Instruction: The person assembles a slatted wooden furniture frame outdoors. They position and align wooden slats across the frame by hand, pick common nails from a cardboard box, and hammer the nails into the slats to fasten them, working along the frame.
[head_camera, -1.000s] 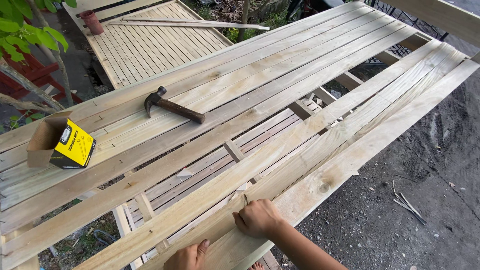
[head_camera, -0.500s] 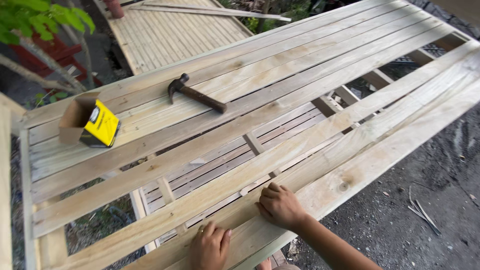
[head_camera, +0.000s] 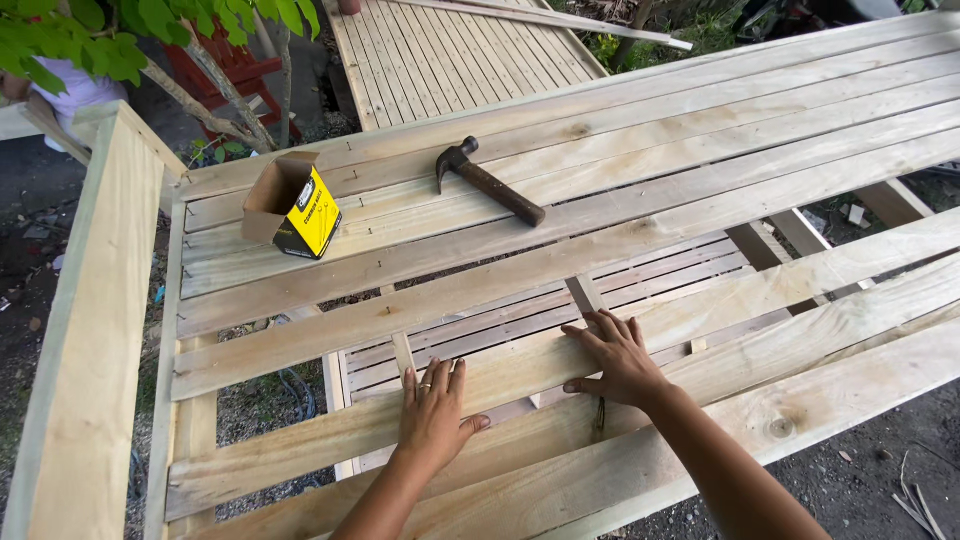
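Both of my hands lie flat on a loose pale wooden plank (head_camera: 770, 290) that runs across a wooden frame. My left hand (head_camera: 434, 412) presses palm down near the plank's left part, fingers spread, with a ring on one finger. My right hand (head_camera: 618, 357) rests palm down a little to the right and further up the plank, fingers spread. Neither hand holds anything. A claw hammer (head_camera: 490, 181) with a dark brown handle lies on the nailed planks beyond my hands. An open cardboard box with a yellow label (head_camera: 295, 206) lies on its side to the left of the hammer.
A thick upright board (head_camera: 95, 330) forms the frame's left end. Gaps between the planks show cross slats and ground below. A slatted wooden panel (head_camera: 450, 50) lies behind, with green leaves (head_camera: 80, 30) and a red stool (head_camera: 235, 75) at the top left. Dirt ground lies at right.
The view has swung left and closer. My hands have moved from the near plank up onto the one beyond it, and both now lie flat with fingers spread.
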